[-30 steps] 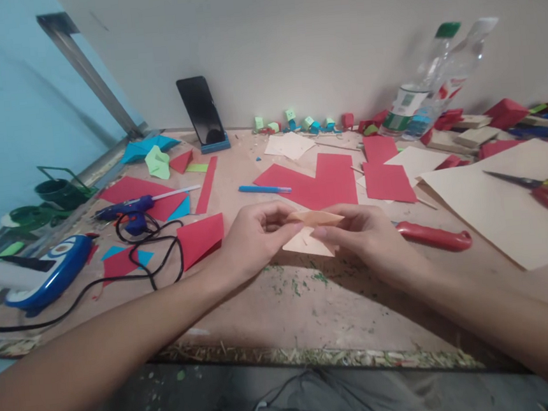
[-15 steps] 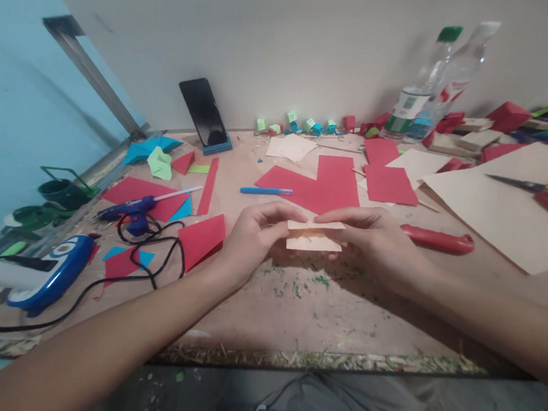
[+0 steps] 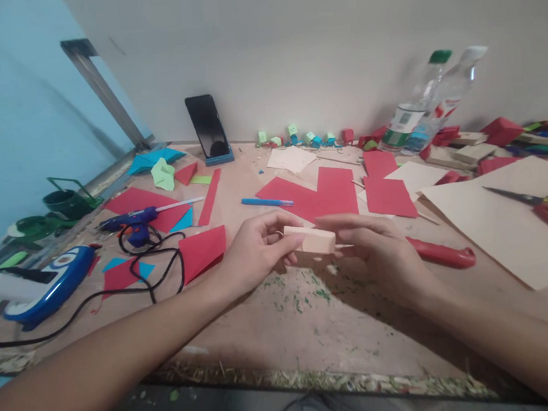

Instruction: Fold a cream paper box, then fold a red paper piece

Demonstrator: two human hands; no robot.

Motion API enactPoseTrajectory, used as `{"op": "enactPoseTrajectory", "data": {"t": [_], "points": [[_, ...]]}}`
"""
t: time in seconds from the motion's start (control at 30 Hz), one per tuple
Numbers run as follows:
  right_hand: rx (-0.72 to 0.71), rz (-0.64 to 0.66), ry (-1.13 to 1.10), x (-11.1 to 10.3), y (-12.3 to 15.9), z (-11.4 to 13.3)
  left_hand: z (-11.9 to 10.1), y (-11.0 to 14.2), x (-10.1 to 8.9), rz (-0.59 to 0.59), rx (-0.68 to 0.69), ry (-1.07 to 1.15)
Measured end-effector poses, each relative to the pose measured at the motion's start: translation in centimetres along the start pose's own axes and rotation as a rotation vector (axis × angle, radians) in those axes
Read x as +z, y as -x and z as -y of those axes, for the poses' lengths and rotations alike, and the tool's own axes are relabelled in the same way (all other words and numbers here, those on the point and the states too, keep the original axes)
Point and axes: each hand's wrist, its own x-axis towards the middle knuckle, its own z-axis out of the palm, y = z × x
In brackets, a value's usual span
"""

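Your left hand (image 3: 272,247) is pinching a small, cream, box-shaped folded paper (image 3: 318,240) above the tabletop (image 3: 286,339); your right hand (image 3: 382,252) is curving loosely open beside it. Shaping is looking advanced; sealing isn't showing.

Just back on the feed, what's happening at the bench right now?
A person's left hand pinches a small folded cream paper piece above the work surface. The right hand is at the piece's other end, fingers extended; whether it touches the paper is hard to tell. The blue glue gun lies off to the left, and the scissors rest on a large cream sheet at the right.
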Motion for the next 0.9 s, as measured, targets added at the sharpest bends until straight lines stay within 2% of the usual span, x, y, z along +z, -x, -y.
{"op": "enactPoseTrajectory", "data": {"t": [0.1,0.2,0.43,0.67,0.9], "points": [[0.001,0.063,0.153,0.4,0.0,0.6,-0.1,0.3,0.1,0.019,0.062,-0.051],[-0.014,0.100,0.286,0.6,0.1,1.0,-0.1,0.4,0.2,0.049,0.069,-0.074],[-0.046,0.068,0.342,0.3,0.1,0.4,0.2,0.0,0.1,0.082,-0.015,-0.056],[-0.089,0.177,0.386,0.3,0.0,-0.1,0.1,0.8,0.2,0.103,0.080,-0.213],[-0.149,0.187,0.458,0.2,0.4,-0.1,-0.5,1.2,0.5,0.095,0.196,-0.403]]}}
